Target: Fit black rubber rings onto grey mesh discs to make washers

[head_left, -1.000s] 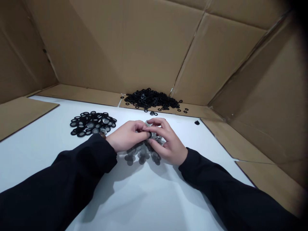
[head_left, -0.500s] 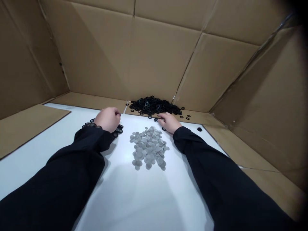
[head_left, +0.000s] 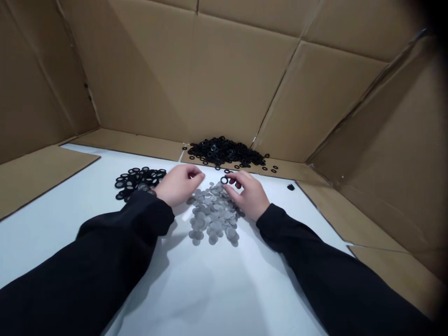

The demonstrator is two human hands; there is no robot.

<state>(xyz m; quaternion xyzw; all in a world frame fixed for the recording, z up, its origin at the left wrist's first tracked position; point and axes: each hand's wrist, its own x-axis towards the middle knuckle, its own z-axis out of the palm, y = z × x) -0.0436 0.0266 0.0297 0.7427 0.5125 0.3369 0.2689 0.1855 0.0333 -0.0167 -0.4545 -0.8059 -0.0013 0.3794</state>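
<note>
My right hand [head_left: 249, 191] pinches a black ring [head_left: 224, 180] between thumb and fingers, just above the far side of a pile of translucent grey discs [head_left: 213, 212]. To the left, my left hand [head_left: 180, 184] has its thumb and fingertips pressed together near the pile's upper left edge. Whether anything is between those fingertips cannot be made out. Beside the left wrist, partly covered by it, lies a cluster of black rings with pale discs inside them [head_left: 135, 179].
A large heap of black rings [head_left: 227, 151] lies on the cardboard strip against the back wall [head_left: 238, 79], with loose rings around it. A small black piece [head_left: 290, 187] rests at the right on the white table [head_left: 210, 289]. Cardboard walls stand left and right.
My right hand has picked up a black ring and drawn back from the heap. My left hand has moved right, off the cluster of rings with discs, towards the disc pile.
</note>
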